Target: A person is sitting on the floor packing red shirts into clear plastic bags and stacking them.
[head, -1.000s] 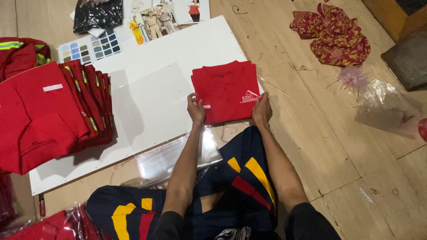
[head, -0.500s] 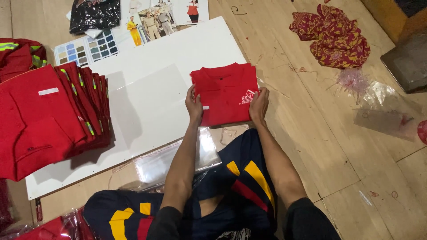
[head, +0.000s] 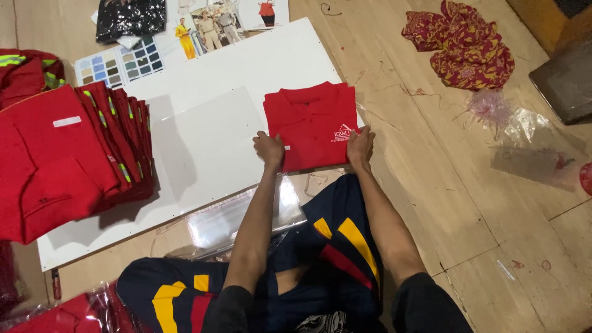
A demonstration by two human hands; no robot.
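A folded red polo shirt (head: 311, 120) with a small white chest logo lies at the right end of a white board (head: 203, 148) on the wooden floor. My left hand (head: 269, 148) grips the shirt's lower left corner. My right hand (head: 359, 147) grips its lower right corner, just under the logo. Both forearms reach forward over my legs, which wear dark trousers with yellow and red stripes.
A fanned stack of folded red shirts (head: 68, 154) covers the board's left end. Colour swatch cards (head: 120, 61), printed photos and a black bag lie beyond it. Clear plastic bags (head: 246, 219) sit at the board's near edge. A red patterned cloth (head: 462, 46) and crumpled plastic (head: 530, 145) lie to the right.
Both hands stayed on the shirt's lower corners. The shirt and hands slid slightly down the picture as the view shifted.
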